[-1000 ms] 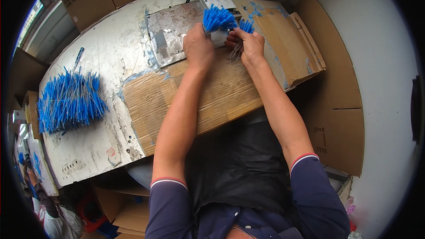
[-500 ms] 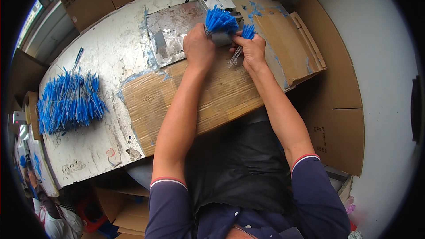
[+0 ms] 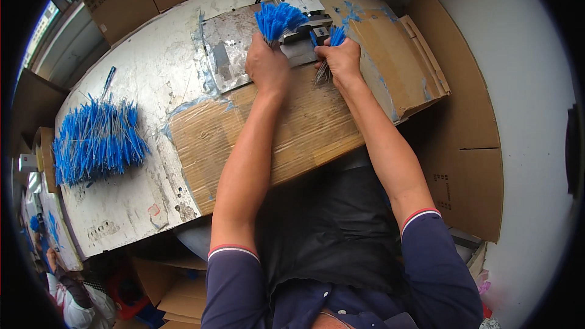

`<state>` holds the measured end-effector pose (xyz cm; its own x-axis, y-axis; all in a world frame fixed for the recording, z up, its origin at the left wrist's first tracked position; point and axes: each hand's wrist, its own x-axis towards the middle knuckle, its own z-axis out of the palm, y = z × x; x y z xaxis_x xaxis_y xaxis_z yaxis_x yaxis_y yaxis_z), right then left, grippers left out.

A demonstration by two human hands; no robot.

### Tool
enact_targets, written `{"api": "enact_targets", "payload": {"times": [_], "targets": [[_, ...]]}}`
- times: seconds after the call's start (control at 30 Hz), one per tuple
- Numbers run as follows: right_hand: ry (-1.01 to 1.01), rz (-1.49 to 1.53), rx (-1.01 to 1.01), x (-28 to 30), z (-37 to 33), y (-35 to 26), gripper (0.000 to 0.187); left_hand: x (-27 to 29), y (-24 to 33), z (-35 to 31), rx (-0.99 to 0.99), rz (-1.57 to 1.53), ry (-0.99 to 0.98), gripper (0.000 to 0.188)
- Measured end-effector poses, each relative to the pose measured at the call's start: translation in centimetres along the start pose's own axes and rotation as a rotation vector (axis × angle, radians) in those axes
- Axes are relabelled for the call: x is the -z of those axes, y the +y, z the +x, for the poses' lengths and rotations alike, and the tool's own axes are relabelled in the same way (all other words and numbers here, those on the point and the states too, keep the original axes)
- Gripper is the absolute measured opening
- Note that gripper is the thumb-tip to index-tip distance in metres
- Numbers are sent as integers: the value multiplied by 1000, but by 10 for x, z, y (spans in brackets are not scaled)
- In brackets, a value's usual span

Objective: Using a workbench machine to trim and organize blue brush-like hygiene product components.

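Here, the worn white table (image 3: 140,79) carries everything, and places read best from the small grey machine (image 3: 303,9) at its far edge. Just in front of the machine lies a sheet of cardboard (image 3: 304,134), spread toward the person. Far to the machine's left sits a loose heap of blue-tipped wires (image 3: 94,140). The left hand (image 3: 267,64) is closed around a thick bundle (image 3: 277,19), its blue ends fanning beside the machine. The right hand (image 3: 338,58) pinches a smaller tuft (image 3: 336,35) just right of the machine. These wires look light, thin and springy, likely to splay; gripping them mid-length, bunched tight, seems safest.
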<state>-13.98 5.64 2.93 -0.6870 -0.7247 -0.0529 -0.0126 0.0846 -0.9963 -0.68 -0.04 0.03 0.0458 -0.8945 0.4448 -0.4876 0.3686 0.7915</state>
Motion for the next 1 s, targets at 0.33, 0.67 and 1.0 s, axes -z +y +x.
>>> {"api": "enact_targets", "payload": {"times": [0.33, 0.67, 1.0], "targets": [[69, -89, -23, -11, 12, 0, 18, -2, -3, 1, -26, -16, 68, 17], [-48, 353, -89, 6, 6, 4, 5, -3, -3, -1, -135, 25, -34, 15], [-204, 320, -53, 13, -3, 7, 17, -6, -4, -1, -166, 67, -95, 13]]}}
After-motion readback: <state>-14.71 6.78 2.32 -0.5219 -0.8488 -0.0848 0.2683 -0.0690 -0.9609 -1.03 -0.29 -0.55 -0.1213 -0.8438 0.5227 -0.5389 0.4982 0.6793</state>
